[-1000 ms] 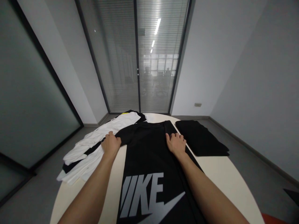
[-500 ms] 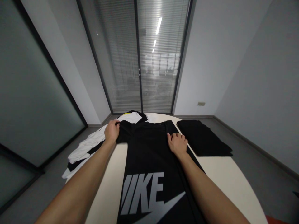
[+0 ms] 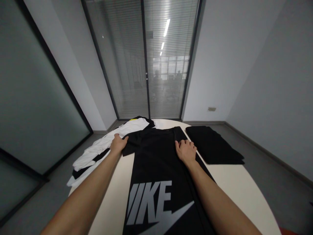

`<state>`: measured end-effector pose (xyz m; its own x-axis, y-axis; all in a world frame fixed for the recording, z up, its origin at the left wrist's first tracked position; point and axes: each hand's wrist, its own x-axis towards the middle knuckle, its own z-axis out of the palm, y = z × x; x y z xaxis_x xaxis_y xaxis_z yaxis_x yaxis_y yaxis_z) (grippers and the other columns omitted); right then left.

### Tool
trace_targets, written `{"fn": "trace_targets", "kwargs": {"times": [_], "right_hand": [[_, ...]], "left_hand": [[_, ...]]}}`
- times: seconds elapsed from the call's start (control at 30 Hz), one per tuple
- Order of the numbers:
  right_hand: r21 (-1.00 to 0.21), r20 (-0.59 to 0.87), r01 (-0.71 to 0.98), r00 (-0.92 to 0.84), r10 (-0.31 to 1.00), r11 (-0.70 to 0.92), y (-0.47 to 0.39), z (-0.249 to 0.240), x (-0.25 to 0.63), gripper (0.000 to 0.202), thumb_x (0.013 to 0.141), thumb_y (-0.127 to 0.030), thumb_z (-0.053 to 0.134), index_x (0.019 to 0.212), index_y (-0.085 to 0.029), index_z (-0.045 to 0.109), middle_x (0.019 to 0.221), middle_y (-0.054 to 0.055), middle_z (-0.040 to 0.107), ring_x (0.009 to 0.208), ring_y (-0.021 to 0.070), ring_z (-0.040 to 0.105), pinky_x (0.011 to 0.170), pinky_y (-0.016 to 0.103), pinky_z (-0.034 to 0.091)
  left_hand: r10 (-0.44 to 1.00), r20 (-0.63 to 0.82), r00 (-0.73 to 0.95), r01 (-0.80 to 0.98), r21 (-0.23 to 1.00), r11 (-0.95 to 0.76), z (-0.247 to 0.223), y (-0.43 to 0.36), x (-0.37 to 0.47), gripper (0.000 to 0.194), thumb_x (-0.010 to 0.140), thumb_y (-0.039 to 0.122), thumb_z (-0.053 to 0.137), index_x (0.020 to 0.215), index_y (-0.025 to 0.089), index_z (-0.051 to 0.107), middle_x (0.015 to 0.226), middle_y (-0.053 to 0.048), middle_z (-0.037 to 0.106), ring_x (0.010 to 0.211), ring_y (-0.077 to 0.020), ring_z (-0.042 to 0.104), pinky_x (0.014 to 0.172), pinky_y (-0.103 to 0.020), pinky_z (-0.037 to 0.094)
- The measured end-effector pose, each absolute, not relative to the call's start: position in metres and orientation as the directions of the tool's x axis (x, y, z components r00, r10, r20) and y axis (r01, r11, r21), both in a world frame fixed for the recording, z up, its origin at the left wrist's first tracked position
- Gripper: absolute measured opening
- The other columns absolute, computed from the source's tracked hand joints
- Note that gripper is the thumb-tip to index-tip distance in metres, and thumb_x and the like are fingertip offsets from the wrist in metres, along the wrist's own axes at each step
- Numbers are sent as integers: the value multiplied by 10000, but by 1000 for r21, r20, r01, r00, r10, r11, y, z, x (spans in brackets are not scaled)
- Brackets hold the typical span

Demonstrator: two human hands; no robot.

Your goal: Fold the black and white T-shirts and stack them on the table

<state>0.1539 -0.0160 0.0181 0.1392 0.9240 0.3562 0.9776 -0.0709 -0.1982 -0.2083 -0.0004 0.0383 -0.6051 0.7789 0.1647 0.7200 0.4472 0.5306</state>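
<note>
A black T-shirt with a large grey letter print and swoosh lies spread on the pale table, its neck end away from me. Its right side is folded inward in a long strip, while the left sleeve sticks out. My left hand pinches the outer edge of that sleeve between thumb and fingers. On the folded right side, near the shoulder, my right hand rests flat with its fingers spread a little. The shirt's lower end runs out of view at the bottom.
Folded black garments lie stacked on the right of the table. A loose heap of white and black clothes runs along the left edge. Beyond the table stands a glass door with blinds.
My left hand has come slightly toward me with the sleeve edge, and the sleeve now slants down more to the left. My right hand has stayed in place on the shirt.
</note>
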Motion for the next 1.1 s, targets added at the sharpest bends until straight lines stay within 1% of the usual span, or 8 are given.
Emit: {"fn": "trace_targets", "kwargs": {"times": [0.2,0.37,0.47,0.57,0.7,0.83,1.0,1.1], "right_hand": [[-205,376,978,121,919,-45,-18,24,152,441,1025,-478,412,1076,-137,688,1146,197,654,1107,366,552,912,488,408],[-258,400,898,-237,886,356,-23,34,143,406,1020,-459,455,1276,-203,637,1332,134,623,1246,307,514,1042,471,373],[-297,302,748,-516,802,593,-29,34,132,490,1015,-508,454,1421,-253,555,1485,92,537,1386,284,429,1144,484,302],[-339,147,645,-683,716,685,-35,31,122,599,980,-602,475,1497,-298,490,1587,77,428,1482,327,315,1195,545,225],[-357,58,643,-709,703,677,-39,30,119,686,931,-666,517,1525,-328,457,1647,80,318,1528,396,187,1204,602,177],[-351,38,645,-714,699,678,-40,30,120,723,912,-716,502,1544,-374,413,1672,59,254,1539,429,85,1212,623,119],[-340,16,645,-724,689,685,-39,29,118,737,900,-741,493,1544,-393,404,1679,36,238,1542,427,58,1214,630,95],[-333,7,642,-730,683,690,-39,30,117,740,898,-744,491,1545,-396,399,1677,38,245,1542,419,77,1211,637,96]], "left_hand": [[822,230,-521,750,583,312,39,10,-220,270,824,294,697,1074,201,652,1158,-125,732,1130,-301,673,946,-372,502],[763,323,-560,707,666,237,44,18,-222,368,866,284,659,1207,151,618,1169,-133,725,1079,-246,690,930,-331,516],[772,320,-549,686,700,199,47,21,-221,327,895,307,620,1161,119,650,1115,-142,746,1000,-232,719,860,-304,541],[793,326,-515,696,699,164,51,20,-217,273,938,325,553,1074,133,691,1129,-136,748,1054,-240,708,895,-303,531],[790,319,-523,712,673,200,52,7,-205,363,1005,391,416,1102,171,689,1205,-162,721,1180,-312,653,981,-412,495],[763,273,-586,691,661,294,43,-14,-188,465,935,424,544,1324,170,569,1203,-206,710,1111,-382,679,912,-487,517],[742,337,-579,733,613,294,28,-32,-176,783,924,320,566,1581,140,182,1103,-200,735,965,-350,729,810,-431,545],[747,369,-553,753,604,259,23,-36,-177,795,919,305,577,1585,144,173,1089,-189,738,928,-341,733,778,-419,555]]}}
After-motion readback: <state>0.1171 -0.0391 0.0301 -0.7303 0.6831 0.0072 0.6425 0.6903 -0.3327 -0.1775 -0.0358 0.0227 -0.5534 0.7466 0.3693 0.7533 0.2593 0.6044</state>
